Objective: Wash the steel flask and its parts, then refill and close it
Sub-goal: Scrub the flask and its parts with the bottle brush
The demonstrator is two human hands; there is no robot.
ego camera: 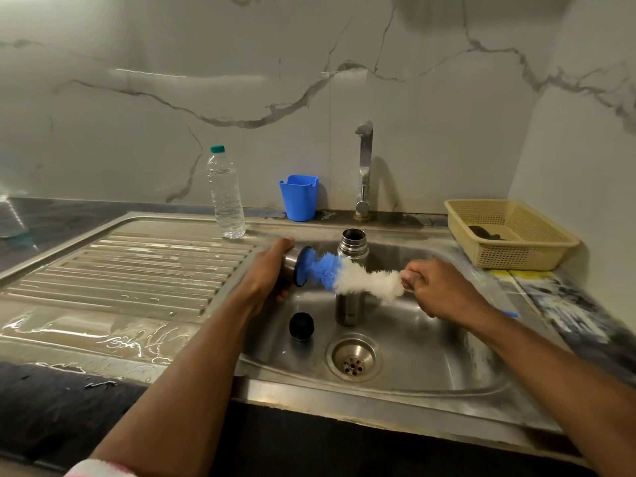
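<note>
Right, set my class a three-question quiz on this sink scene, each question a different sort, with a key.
1. True or false: the flask stands upright in the sink with its mouth open.
2. Which hand holds the brush?
A. left hand
B. right hand
C. neither
3. Fill in: the black stopper lies in the sink beside the ____.

Key
1. True.
2. B. The left hand holds the steel cup, with the brush's blue end at its mouth.
3. Drain.
</note>
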